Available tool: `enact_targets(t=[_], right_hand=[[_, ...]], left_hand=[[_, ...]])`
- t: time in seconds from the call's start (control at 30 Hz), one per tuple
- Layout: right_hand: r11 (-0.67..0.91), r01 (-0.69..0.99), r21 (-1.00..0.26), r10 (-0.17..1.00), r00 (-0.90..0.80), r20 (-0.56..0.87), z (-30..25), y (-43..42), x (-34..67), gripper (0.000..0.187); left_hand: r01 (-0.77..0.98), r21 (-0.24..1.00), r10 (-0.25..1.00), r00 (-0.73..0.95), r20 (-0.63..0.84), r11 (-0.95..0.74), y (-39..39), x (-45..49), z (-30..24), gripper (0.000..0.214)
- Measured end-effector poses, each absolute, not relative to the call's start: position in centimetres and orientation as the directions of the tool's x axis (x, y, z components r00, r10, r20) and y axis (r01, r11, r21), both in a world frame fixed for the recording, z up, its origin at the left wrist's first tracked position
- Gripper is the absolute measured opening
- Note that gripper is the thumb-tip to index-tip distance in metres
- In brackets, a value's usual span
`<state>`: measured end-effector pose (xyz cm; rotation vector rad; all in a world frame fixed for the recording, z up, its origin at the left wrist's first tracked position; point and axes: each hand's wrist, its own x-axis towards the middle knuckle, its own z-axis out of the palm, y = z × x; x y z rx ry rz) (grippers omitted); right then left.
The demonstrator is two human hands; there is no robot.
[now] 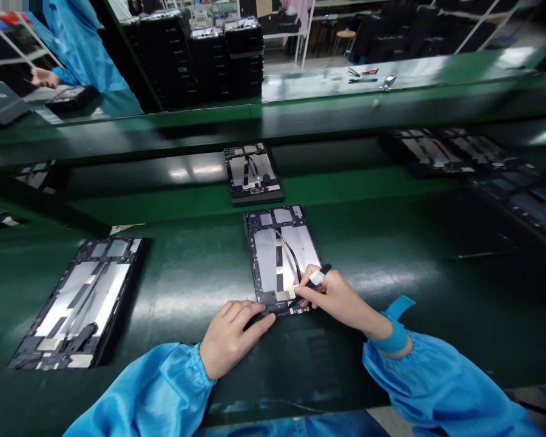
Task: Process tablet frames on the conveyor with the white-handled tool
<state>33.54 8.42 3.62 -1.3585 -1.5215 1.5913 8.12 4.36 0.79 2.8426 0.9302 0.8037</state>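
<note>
In front of me on the green bench lies an opened tablet (264, 261), its inner side up, with silver panels, a dark flat cable and a curved black cable. My left hand (234, 337) grips its near left corner between thumb and fingers. My right hand (330, 294) holds a black pen-like tool (325, 269), wrapped in white tape, in a pinch. The tool's tip points down at the small parts along the tablet's near edge; whether it touches them I cannot tell. A blue strap (394, 334) circles my right wrist.
Another opened tablet (68, 303) lies at left, and one (253, 173) sits just beyond mine. Several more tablets (432, 152) lie at far right. Behind a raised ledge stand stacked black trays (164, 60) and a co-worker in a blue sleeve (84, 42). A green post (45, 203) crosses at left.
</note>
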Motion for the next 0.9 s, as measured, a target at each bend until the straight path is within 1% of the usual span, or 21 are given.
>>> enact_targets(t=[0.1, 0.23, 0.3, 0.47, 0.67, 0.83, 0.9], right_hand=[[-0.210, 0.246, -0.946, 0.899, -0.331, -0.286, 3.7, 8.4, 33.4, 0.020], [-0.204, 0.250, -0.947, 0.905, -0.321, -0.280, 3.9, 8.4, 33.3, 0.021], [-0.191, 0.251, -0.949, 0.910, -0.318, -0.268, 3.9, 8.4, 33.3, 0.021], [-0.193, 0.253, -0.948, 0.911, -0.312, -0.269, 4.1, 8.4, 33.2, 0.023], [-0.196, 0.257, -0.946, 0.909, -0.315, -0.274, 4.2, 8.5, 33.1, 0.024], [-0.116, 0.323, -0.939, 0.920, -0.322, -0.225, 4.1, 8.5, 33.1, 0.018], [-0.094, 0.350, -0.932, 0.928, -0.308, -0.209, 4.1, 8.4, 33.1, 0.018]], left_hand=[[0.555, 0.170, 0.565, 0.689, 0.453, -0.814, 4.3, 8.1, 0.5, 0.026], [0.567, 0.086, 0.549, 0.734, 0.400, -0.819, 4.1, 8.1, 0.4, 0.037], [0.573, 0.066, 0.551, 0.742, 0.382, -0.817, 4.1, 8.1, 0.5, 0.039], [0.581, 0.053, 0.550, 0.732, 0.403, -0.812, 4.2, 8.2, 0.7, 0.034], [0.598, 0.063, 0.573, 0.726, 0.381, -0.799, 4.1, 8.3, 0.6, 0.032], [0.642, 0.054, 0.623, 0.714, 0.320, -0.765, 4.2, 9.6, 1.4, 0.033], [0.640, 0.068, 0.629, 0.721, 0.290, -0.765, 4.4, 9.6, 1.6, 0.034]])
